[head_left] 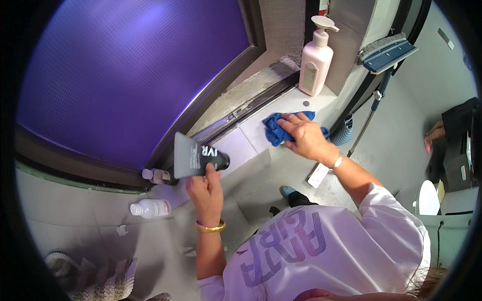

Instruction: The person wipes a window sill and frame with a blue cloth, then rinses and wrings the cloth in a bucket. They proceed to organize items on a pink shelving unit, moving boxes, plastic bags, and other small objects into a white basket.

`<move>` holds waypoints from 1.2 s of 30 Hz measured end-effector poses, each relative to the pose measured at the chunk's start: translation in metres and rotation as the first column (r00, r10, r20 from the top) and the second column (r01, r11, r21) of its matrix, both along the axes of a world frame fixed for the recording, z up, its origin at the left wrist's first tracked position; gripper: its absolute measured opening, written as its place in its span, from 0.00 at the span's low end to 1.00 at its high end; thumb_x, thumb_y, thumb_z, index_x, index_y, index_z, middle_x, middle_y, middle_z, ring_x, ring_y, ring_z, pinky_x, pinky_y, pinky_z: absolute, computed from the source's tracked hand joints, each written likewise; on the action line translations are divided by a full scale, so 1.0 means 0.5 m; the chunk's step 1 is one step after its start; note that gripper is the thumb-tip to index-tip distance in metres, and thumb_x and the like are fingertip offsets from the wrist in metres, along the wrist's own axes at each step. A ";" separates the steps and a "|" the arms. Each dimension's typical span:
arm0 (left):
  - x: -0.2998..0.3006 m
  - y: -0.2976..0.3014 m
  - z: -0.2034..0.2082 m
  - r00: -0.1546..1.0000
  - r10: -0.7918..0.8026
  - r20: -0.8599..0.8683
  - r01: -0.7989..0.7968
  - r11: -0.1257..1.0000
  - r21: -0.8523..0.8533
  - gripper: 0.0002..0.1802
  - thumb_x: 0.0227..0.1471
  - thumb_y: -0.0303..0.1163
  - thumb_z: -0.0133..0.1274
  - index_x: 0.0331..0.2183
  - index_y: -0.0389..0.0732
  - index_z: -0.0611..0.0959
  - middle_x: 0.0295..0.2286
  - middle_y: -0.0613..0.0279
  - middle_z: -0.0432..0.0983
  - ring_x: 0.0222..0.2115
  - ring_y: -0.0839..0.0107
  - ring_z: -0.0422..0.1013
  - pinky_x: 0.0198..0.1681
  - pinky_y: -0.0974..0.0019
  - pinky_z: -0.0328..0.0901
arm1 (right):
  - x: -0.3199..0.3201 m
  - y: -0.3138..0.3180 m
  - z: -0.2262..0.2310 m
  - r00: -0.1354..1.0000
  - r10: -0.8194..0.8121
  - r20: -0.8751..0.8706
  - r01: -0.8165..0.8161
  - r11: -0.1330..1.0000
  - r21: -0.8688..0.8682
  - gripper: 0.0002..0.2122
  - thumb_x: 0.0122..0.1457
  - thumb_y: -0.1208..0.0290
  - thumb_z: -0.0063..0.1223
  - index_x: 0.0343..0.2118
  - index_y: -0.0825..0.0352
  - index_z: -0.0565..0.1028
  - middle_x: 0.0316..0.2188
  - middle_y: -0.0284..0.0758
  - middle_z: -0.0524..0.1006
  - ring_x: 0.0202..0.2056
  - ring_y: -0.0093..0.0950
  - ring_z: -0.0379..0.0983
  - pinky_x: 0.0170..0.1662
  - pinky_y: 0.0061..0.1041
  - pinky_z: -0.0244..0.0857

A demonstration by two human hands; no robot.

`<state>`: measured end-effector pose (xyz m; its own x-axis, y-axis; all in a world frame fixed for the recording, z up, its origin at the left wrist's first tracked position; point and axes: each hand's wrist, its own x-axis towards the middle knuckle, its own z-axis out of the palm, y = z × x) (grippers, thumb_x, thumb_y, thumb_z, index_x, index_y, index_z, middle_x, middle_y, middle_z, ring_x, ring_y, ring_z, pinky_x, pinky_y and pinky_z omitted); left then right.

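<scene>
A grey squeeze tube with a black cap is gripped in my left hand, raised over the near-left part of the white tiled sill. My right hand presses a crumpled blue cloth on the sill; its fingers curl over the cloth. Just beyond that hand stands a pale pink pump bottle, upright at the sill's far end. At the left end are a white bottle and a small bottle with a pale cap. Part of the cloth is hidden under my fingers.
A dark-framed window pane swings over the sill's left side. On the right, a long-handled squeegee leans near a ribbed blue-grey container. A white bin stands at the lower right. A bare foot shows at the far right.
</scene>
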<state>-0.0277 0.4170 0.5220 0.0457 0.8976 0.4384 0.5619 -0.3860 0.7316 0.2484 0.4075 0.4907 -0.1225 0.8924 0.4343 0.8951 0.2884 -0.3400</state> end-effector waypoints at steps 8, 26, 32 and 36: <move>0.140 0.078 -0.032 0.975 -0.221 0.027 0.222 0.975 -0.015 0.09 0.50 0.27 0.51 0.26 0.30 0.77 0.27 0.44 0.72 0.29 0.46 0.68 0.33 0.51 0.62 | 0.120 -0.091 0.023 0.999 -0.030 -0.013 0.031 0.998 0.051 0.23 0.34 0.77 0.62 0.40 0.61 0.75 0.38 0.35 0.73 0.38 0.37 0.70 0.37 0.33 0.70; 0.319 0.158 -0.047 0.912 -0.390 -0.128 0.384 0.921 -0.069 0.12 0.50 0.30 0.48 0.34 0.29 0.72 0.32 0.43 0.69 0.32 0.44 0.68 0.36 0.50 0.63 | 0.160 -0.040 0.030 0.995 0.005 0.095 0.017 0.974 -0.228 0.19 0.39 0.74 0.60 0.40 0.54 0.77 0.36 0.34 0.69 0.36 0.36 0.69 0.37 0.34 0.69; 0.372 0.191 -0.056 0.888 -0.397 -0.231 0.411 0.912 0.013 0.14 0.51 0.31 0.47 0.35 0.29 0.71 0.34 0.42 0.68 0.34 0.43 0.68 0.37 0.49 0.64 | 0.188 -0.062 0.018 0.983 -0.183 -0.008 0.182 0.980 -0.078 0.22 0.37 0.77 0.61 0.41 0.58 0.76 0.37 0.35 0.71 0.38 0.37 0.70 0.36 0.33 0.70; 0.405 0.196 -0.052 0.882 -0.409 -0.235 0.418 0.908 -0.009 0.14 0.53 0.32 0.46 0.38 0.29 0.70 0.36 0.42 0.68 0.34 0.43 0.69 0.36 0.48 0.65 | 0.184 -0.038 -0.001 0.958 -0.280 0.065 0.283 0.957 -0.059 0.25 0.36 0.78 0.61 0.44 0.58 0.74 0.36 0.37 0.70 0.36 0.38 0.70 0.34 0.34 0.70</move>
